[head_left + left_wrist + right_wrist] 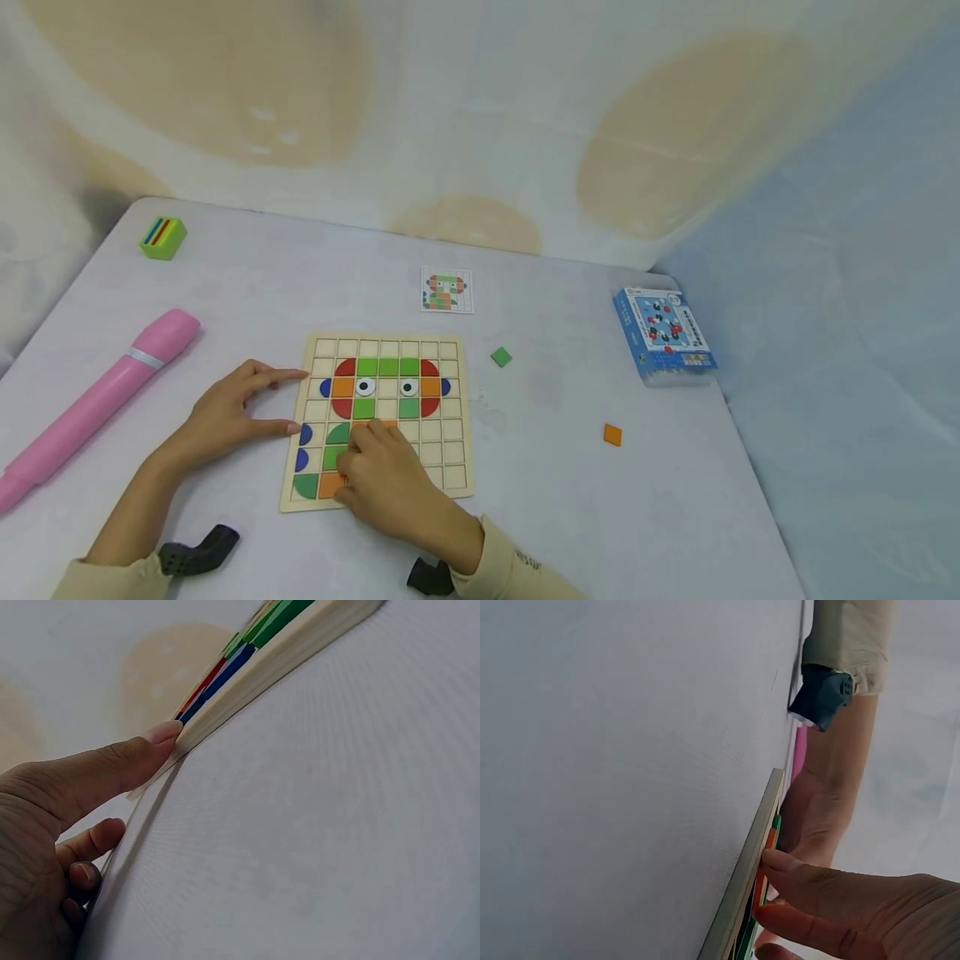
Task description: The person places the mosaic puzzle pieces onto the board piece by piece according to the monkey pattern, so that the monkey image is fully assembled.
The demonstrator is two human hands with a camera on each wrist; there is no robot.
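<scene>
A wooden grid board (465,450) lies on the table, with coloured tiles forming a figure with two round eyes. My left hand (225,412) is at its left side, the straight index finger and thumb apart and touching the edge. In the left wrist view the thumb (112,761) meets the board's side by a blue piece (229,671). Over the lower middle of the board, my right hand (390,479) has its fingers bent and covers several squares. The right wrist view shows its thumb and a finger pinching an orange tile (760,887) on the board.
A loose green tile (501,357) and an orange tile (612,434) lie to the right. Behind the board is a pattern card (447,290). A blue box (666,333) stands at the right edge, a green block (162,238) back left, a pink tube (105,400) at left.
</scene>
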